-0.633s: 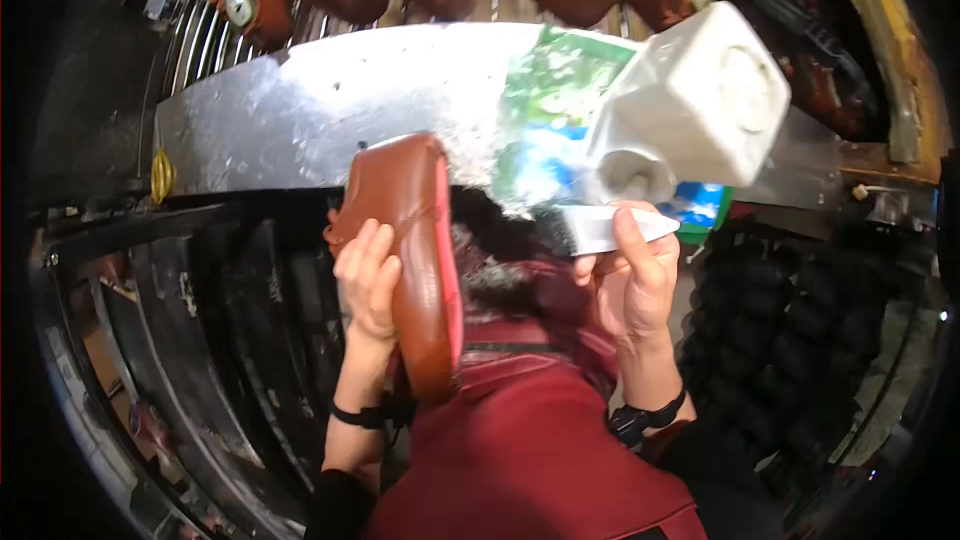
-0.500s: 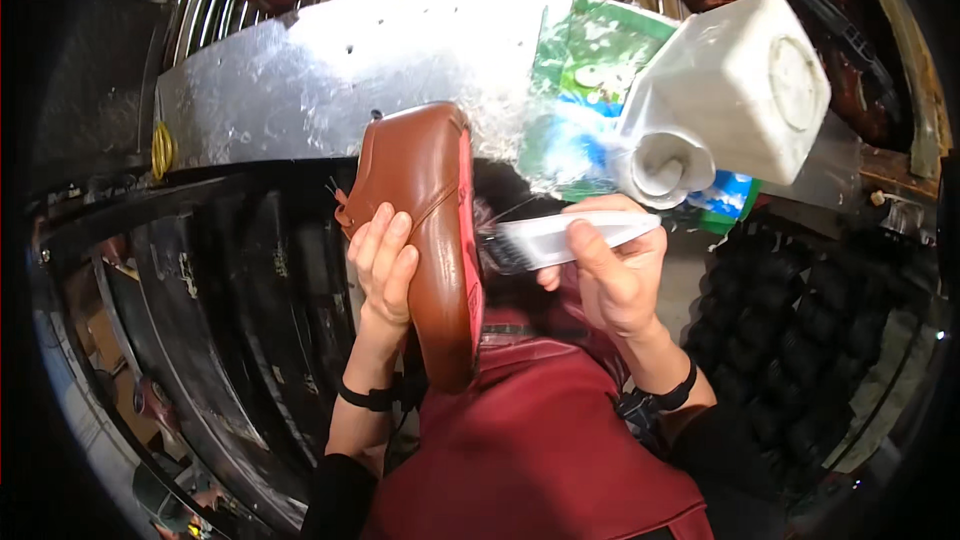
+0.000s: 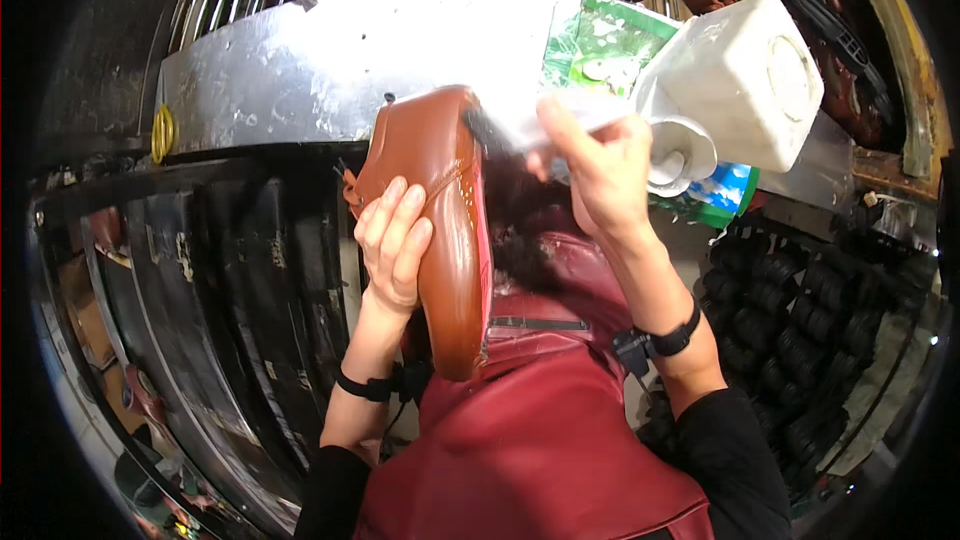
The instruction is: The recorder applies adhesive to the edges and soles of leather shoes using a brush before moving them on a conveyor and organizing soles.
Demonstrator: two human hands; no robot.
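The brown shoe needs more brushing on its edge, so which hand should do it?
Probably the right hand. It already grips the brush, whose dark bristles sit against the brown shoe near its upper end. The left hand is wrapped around the shoe's side, holding it up.

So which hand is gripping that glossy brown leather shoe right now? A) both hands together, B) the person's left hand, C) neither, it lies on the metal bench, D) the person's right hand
B: the left hand wraps its fingers round the glossy brown leather shoe, while the right hand holds a white-handled brush against the shoe's upper end.
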